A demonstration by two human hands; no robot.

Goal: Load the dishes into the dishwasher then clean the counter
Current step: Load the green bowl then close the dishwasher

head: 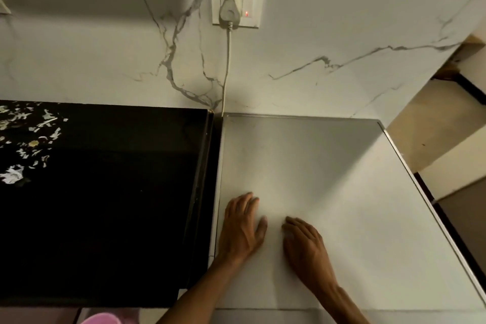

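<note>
A white flat top with a metal rim (342, 166), which looks like the top of an appliance, fills the right half of the view. My left hand (243, 226) lies flat on it near its left edge, fingers straight and pointing away from me. My right hand (305, 247) rests on the same surface just to the right, palm down with fingers relaxed. Neither hand holds anything. The black counter (105, 205) lies to the left, with pale scraps and crumbs (26, 144) scattered at its far left. No dishes are in view.
A white plug (229, 9) sits in a wall socket with a red lit switch, and its cord (227, 66) hangs down the marble wall to the gap between counter and white top. A pink object (101, 318) shows at the bottom edge. Floor and skirting lie to the right.
</note>
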